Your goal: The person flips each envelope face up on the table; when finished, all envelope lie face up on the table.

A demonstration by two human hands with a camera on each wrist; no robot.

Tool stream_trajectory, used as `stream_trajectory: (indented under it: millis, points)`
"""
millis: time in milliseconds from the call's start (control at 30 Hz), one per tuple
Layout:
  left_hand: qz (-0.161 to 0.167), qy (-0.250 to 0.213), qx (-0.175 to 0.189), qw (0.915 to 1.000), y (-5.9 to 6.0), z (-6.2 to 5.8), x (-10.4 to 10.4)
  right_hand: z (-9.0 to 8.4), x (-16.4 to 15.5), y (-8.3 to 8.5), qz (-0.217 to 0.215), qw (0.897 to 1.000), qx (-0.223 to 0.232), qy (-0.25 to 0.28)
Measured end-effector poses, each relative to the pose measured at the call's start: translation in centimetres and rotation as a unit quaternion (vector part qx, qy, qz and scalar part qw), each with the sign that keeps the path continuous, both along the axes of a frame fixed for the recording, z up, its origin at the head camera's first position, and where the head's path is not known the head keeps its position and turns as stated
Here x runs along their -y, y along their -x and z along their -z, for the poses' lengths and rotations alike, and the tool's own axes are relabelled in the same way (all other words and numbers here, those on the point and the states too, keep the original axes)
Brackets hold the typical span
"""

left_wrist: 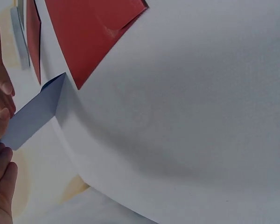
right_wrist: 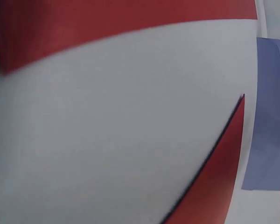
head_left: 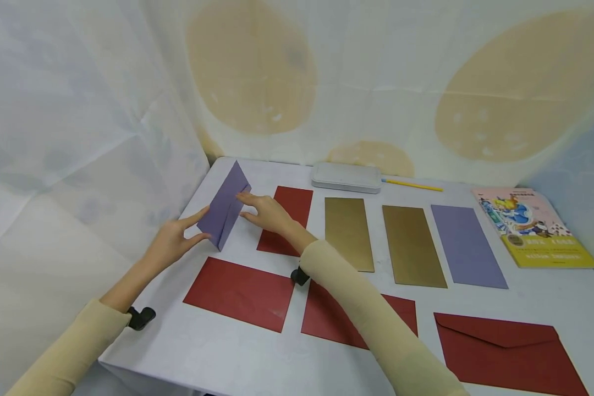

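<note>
A purple envelope [head_left: 221,208] stands tilted on edge at the left side of the table, its flap side toward the right. My left hand [head_left: 172,241] holds it from the left, and in the left wrist view the thumb and fingers lie on either side of the envelope [left_wrist: 35,114]. From the right, my right hand [head_left: 271,213] reaches over with its fingers at the envelope's flap side, thumb apart from the index finger. Only a fingertip of that hand shows beside the envelope [right_wrist: 270,116] in the right wrist view.
Red envelopes [head_left: 242,294] lie in front and behind my right arm [head_left: 292,203]. Two gold envelopes [head_left: 348,234] and another purple one [head_left: 467,245] lie farther right. A grey case [head_left: 346,177], a yellow pencil [head_left: 416,185] and a picture book [head_left: 534,228] are along the back.
</note>
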State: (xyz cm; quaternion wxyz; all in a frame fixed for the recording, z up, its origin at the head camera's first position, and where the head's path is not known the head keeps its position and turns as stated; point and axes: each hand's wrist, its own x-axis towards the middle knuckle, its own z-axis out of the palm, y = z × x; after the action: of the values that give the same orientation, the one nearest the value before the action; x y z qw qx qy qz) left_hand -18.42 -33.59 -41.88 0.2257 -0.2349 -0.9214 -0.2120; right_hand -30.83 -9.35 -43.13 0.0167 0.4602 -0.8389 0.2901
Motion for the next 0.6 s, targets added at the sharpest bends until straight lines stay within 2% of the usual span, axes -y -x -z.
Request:
stream_trajectory:
  millis: [200, 333, 600]
  points:
    - [-0.038, -0.03, 0.021, 0.9986, 0.2, 0.3, 0.7, 0.7, 0.0, -0.5, -0.023, 0.998, 0.033, -0.046]
    - [-0.05, -0.054, 0.044, 0.9963, 0.5, 0.4, 1.1, 1.2, -0.2, -0.5, -0.029, 0.997, 0.05, -0.049]
    - [-0.07, -0.064, 0.074, 0.9927, 1.3, 1.0, 1.8, 1.7, -0.3, -0.8, -0.046, 0.993, 0.068, -0.085]
